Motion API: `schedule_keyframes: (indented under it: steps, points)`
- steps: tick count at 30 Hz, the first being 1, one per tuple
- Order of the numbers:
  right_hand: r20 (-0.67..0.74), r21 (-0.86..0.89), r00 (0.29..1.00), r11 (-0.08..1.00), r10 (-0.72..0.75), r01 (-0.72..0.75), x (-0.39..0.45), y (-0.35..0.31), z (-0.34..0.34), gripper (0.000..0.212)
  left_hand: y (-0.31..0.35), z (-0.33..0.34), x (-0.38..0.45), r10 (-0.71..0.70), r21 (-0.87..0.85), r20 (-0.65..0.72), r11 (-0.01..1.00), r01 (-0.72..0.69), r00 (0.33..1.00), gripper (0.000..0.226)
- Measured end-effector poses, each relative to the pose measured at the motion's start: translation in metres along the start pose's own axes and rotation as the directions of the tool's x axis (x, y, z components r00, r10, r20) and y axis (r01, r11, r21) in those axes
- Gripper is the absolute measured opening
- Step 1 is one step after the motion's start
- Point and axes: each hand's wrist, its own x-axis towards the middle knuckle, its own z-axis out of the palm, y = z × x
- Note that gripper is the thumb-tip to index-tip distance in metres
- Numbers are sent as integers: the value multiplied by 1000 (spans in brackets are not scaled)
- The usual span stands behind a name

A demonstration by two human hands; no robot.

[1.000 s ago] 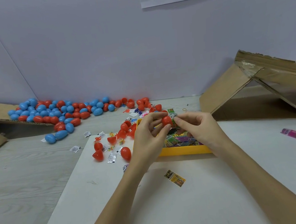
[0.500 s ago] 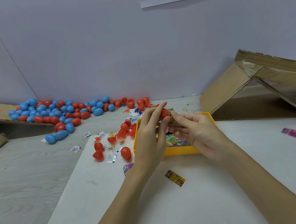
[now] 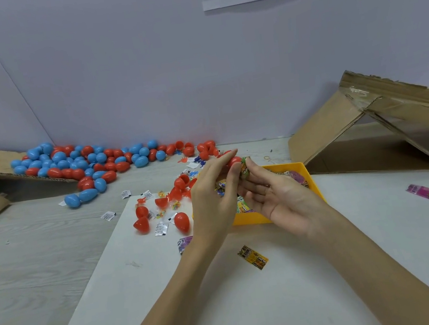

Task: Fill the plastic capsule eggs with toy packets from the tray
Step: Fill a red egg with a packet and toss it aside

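Stuffing step underway: left hand (image 3: 215, 198) pinches a red egg half (image 3: 233, 161) at its fingertips, held above the far-left part of the yellow tray (image 3: 312, 178). Right hand (image 3: 280, 196) pushes a green-wrapped toy packet (image 3: 244, 169) against the egg half with thumb and forefinger, other fingers loosely spread, palm turned up. A second ago both hands sat higher and closer together, the packet pinched upright next to the egg; since then the right hand has rolled open and the packet has tipped in toward the shell. Looks like insertion in progress; can't tell how far in it is, fingers block the opening. Tray holds more packets. Loose red egg halves (image 3: 182, 221) lie on the desk (image 3: 231, 314) just left of the tray; stray yellow packet (image 3: 253, 256) near the wrists, pink packet (image 3: 423, 192) far right. Pile of blue and red eggs (image 3: 76, 166) at the back left. Next likely: seat packet, find matching half, snap shut.
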Motion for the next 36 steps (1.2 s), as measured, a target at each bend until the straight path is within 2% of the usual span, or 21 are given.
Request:
schedule_keyframes:
  steps: [5,10,14,16,18,21,24,26,28,29,31,33,35,36]
  points:
    - [19,12,999,1000,27,-27,0,0,-2,29,1,0,1,-34,-47,-2,998,34,999,21]
    - [6,35,997,997,71,-71,0,-1,-2,41,-2,-1,1,-90,-125,22,988,92,996,20]
    - [-7,57,997,996,71,-71,2,0,-4,41,-3,2,-1,-128,-169,19,977,129,992,18]
    - [-7,36,999,998,42,-41,3,0,-4,36,-1,2,-1,-142,-161,25,976,144,990,19]
    - [-3,-20,1000,1000,-14,14,4,0,-6,29,1,1,-1,-146,-160,86,974,159,986,19]
    - [-14,-197,987,968,-162,156,5,0,-8,30,0,-1,1,-119,-130,187,981,145,975,20]
    - [-5,-318,963,914,-268,253,4,0,-11,31,-3,-5,3,-108,-90,220,987,131,970,22]
    - [14,-350,959,897,-282,269,3,-3,-14,30,-3,-8,5,-191,-171,237,957,234,953,22]
    - [44,-371,962,890,-270,267,0,-7,-16,31,-2,-11,8,-298,-305,292,871,384,909,20]
    - [59,-398,961,877,-269,270,-1,-8,-16,32,-3,-12,9,-314,-321,314,853,411,896,20]
    - [60,-495,956,823,-288,279,-2,-8,-17,34,-6,-12,9,-330,-301,318,854,425,889,17]
    - [13,-585,945,764,-326,271,-1,-10,-20,39,-11,-13,8,-356,-237,236,881,409,904,15]
    - [-33,-515,950,820,-311,250,1,-25,-22,41,-22,-16,7,-271,30,147,963,269,951,11]
    - [-36,-388,957,886,-289,253,3,-39,-23,41,-28,-17,6,-210,205,159,963,176,965,11]
